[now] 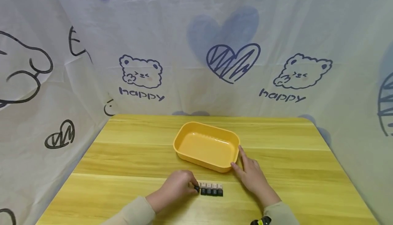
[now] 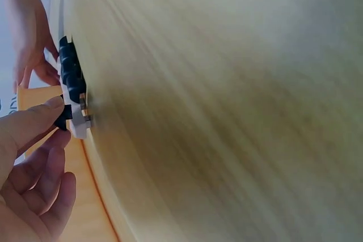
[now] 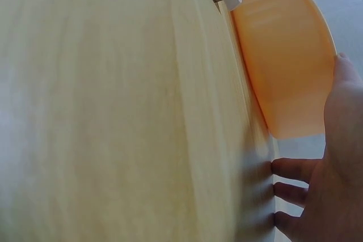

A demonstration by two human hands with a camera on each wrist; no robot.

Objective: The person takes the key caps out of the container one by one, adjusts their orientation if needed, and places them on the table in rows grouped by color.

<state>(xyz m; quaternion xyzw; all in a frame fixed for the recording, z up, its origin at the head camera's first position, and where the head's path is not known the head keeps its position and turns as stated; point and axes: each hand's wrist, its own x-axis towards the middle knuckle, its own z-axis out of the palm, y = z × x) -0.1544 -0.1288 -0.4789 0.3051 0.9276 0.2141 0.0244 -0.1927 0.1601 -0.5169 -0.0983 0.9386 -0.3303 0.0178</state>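
The yellow tray [image 1: 206, 145] sits in the middle of the wooden counter [image 1: 122, 156] and its inside is bare; nothing has gone into it so far. Just in front of the tray, on the person's side, lies a short block of keycaps [image 1: 211, 189], a pale row behind a dark row, packed tightly side by side.

The left hand [image 1: 178, 187] is at the end of the block farthest from the tray's right corner. Its grip is closed down to a pinch: in the left wrist view the fingers [image 2: 34, 123] curl in and hold one dark keycap [image 2: 61, 118] at the end of the row, which touches or sits just off its neighbours, so it looks barely lifted, if at all. The other keycaps [image 2: 72, 75] lie undisturbed on the counter.

The right hand [image 1: 251, 175] rests at the tray's near right corner, fingers straight and relaxed, its fingertips against or just beside the tray wall; it holds nothing. The right wrist view shows the tray [image 3: 283, 55] next to the spread fingers [image 3: 292, 169], though actual contact is hard to confirm there.

As a judgement, the work is at its very start: one keycap is in hand, none are in the tray, and the rest of the block waits in front of it
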